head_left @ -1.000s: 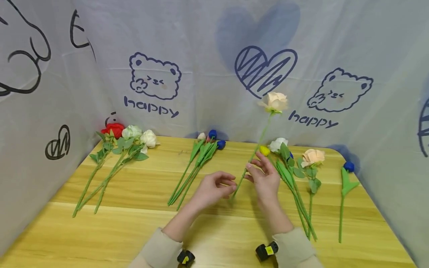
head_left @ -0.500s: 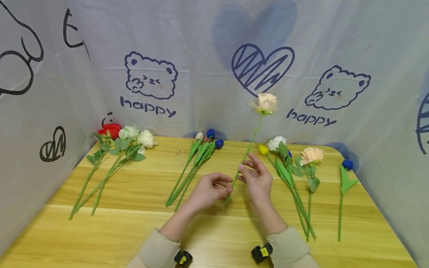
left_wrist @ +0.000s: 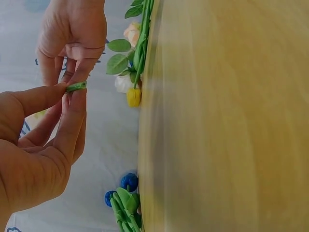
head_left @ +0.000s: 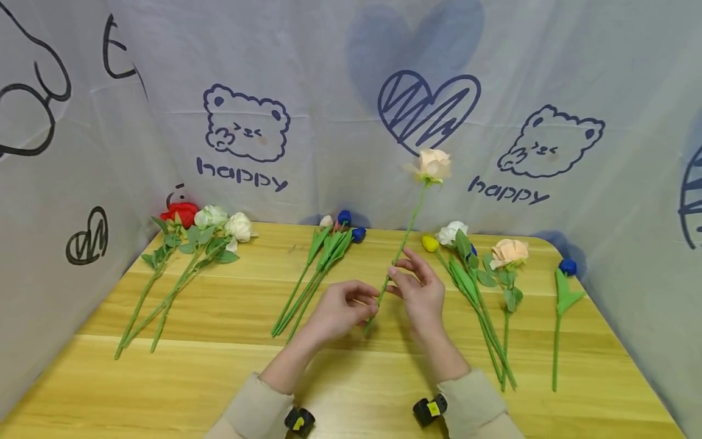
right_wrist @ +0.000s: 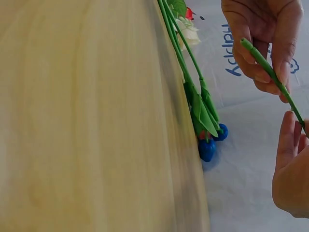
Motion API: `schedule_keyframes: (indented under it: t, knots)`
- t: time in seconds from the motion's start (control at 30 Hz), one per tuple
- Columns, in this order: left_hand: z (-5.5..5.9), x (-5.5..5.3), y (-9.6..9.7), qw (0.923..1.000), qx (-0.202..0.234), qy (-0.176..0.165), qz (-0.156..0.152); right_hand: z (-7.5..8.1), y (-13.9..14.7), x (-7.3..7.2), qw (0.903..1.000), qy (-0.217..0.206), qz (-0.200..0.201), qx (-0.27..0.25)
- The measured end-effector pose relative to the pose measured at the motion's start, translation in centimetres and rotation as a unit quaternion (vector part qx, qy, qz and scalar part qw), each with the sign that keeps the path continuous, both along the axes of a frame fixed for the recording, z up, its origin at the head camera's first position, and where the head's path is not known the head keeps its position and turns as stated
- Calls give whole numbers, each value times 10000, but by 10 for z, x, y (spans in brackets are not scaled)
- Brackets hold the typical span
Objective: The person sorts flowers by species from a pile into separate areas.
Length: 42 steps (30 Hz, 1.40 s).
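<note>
A pale peach artificial rose (head_left: pixel 433 164) is held up over the table, its bare green stem leaning a little to the right. My left hand (head_left: pixel 342 310) pinches the stem near its lower end. Higher on the same stem, my right hand (head_left: pixel 423 297) grips it between thumb and fingers. In the left wrist view the cut stem end (left_wrist: pixel 76 87) pokes out from between the left thumb and fingers. The right wrist view shows the stem (right_wrist: pixel 263 63) crossing from the left hand (right_wrist: pixel 256 29) to the right hand (right_wrist: pixel 295 176).
On the wooden table (head_left: pixel 219 390) lie red and whitish roses (head_left: pixel 181 214) at left and blue and white tulips (head_left: pixel 329 250) in the middle. To the right are a yellow tulip (head_left: pixel 430 244), a white rose (head_left: pixel 453 233), a peach rose (head_left: pixel 510 253) and a single blue tulip (head_left: pixel 568 267). Printed cloth (head_left: pixel 329 152) hangs behind.
Both hands and the held rose have shifted slightly left since a second ago, the head view turning a little too. Over the last half second they hardly move. The lying flowers stay put.
</note>
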<state>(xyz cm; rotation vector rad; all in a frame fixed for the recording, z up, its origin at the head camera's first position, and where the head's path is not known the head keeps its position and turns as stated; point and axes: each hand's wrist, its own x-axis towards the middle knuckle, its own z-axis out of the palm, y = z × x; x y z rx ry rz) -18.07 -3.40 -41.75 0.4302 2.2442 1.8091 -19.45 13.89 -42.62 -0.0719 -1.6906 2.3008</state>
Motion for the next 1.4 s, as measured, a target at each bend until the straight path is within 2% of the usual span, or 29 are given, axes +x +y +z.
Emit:
schedule_keyframes:
  t: [0.23,0.4,0.53,0.73,1.03,1.13,1.27,1.4]
  knots:
    - [7,5,-5,9999,130,-85,44,6,6,4,9992,217,283,185]
    - [7,6,-19,9997,83,-45,210,11,21,7,9964,436,438,576]
    - [11,5,-38,9989,-36,-9,463,16,41,6,9931,597,414,916]
    - [21,7,-72,9965,-199,54,811,23,78,7,9886,485,184,1414]
    - [27,16,-131,9915,-488,150,1198,16,142,25,9776,213,-194,2087]
    - [29,21,-151,9880,-687,159,1374,11,166,34,9699,-46,-286,2419]
    - [30,27,-178,9830,-980,176,1540,4,200,48,9449,-485,-438,3209]
    - [29,32,-203,9778,-1267,227,1657,-2,230,59,9259,-785,-539,3657]
